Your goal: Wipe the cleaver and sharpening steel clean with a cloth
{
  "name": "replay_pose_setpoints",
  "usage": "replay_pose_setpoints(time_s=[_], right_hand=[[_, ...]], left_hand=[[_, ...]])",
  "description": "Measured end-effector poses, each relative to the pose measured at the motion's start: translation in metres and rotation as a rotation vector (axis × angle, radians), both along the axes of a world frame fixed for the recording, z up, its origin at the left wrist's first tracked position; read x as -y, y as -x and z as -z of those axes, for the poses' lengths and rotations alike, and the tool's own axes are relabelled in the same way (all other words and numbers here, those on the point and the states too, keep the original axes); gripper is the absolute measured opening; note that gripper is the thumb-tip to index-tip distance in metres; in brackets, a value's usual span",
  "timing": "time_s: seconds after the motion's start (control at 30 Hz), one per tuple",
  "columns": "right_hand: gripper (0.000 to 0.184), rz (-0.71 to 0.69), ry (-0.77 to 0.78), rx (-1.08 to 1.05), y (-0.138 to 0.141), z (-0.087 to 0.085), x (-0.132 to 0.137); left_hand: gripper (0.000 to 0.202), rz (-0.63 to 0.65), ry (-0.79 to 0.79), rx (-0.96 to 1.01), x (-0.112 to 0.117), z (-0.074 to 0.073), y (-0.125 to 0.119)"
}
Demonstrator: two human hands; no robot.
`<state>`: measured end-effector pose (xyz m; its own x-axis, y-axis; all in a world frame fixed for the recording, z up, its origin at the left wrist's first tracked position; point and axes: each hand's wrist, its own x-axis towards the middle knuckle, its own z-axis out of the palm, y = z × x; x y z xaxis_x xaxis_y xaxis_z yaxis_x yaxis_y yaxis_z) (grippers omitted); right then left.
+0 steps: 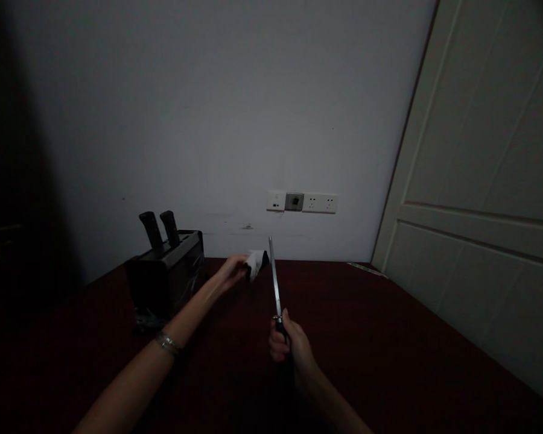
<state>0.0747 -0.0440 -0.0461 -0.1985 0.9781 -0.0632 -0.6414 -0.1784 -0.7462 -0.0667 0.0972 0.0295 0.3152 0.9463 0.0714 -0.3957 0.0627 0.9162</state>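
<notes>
We held the honing steel (pixel 275 283) upright over the dark red worktop (pixel 389 337), tip tilted a little away from us. Our right hand (pixel 289 343) had its grip clenched round the black handle at the bottom. Our left hand (pixel 233 268) reached forward, its grip pinched on a small white cloth (pixel 256 263) that sat just beside the upper part of the rod. In the dim light we could not tell whether cloth and metal actually touched.

We judged the step in hand to be wiping the steel, with the cloth brought up near the tip. A stroke down the rod would call for wrapping the cloth around the shaft, holding the right hand steady, and stopping short of the guard above the handle.

A dark knife block (pixel 165 271) stood on the worktop to the left, near the wall, with two black handles (pixel 151 229) sticking up from it. A bracelet (pixel 168 343) circled our left wrist.

We could read no brand or label. The socket strip (pixel 302 202) on the wall and the pale door (pixel 479 181) at the right showed no legible writing.
</notes>
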Motion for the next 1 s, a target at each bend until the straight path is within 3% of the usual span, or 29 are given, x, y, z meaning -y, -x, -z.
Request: replay_pose_setpoints(time_s=[0.13, 0.27, 0.33, 0.5, 0.67, 0.87, 1.0], right_hand=[[0.053, -0.024, -0.026, -0.031, -0.005, -0.006, 0.000], [0.051, -0.007, -0.031, -0.018, -0.005, -0.006, 0.000], [0.049, 0.016, -0.035, -0.004, -0.005, -0.007, 0.000], [0.047, 0.052, -0.042, -0.001, -0.007, -0.010, 0.002], [0.046, 0.047, -0.002, -0.046, -0.007, -0.009, 0.003], [0.050, 0.084, 0.021, 0.035, -0.007, -0.004, -0.004], [0.055, 0.118, 0.033, 0.104, -0.002, 0.001, -0.005]], left_hand=[[0.006, 0.242, -0.044, -0.131, 0.034, 0.022, -0.009], [0.017, 0.491, -0.071, -0.229, 0.059, 0.033, -0.018], [0.018, 0.551, -0.060, -0.242, 0.066, 0.037, -0.022], [0.023, 0.534, -0.006, -0.177, 0.070, 0.047, -0.031], [0.025, 0.482, -0.012, -0.184, 0.075, 0.045, -0.038], [0.020, 0.286, 0.061, -0.239, 0.089, 0.042, -0.054], [0.019, 0.170, 0.027, -0.198, 0.089, 0.042, -0.062]])
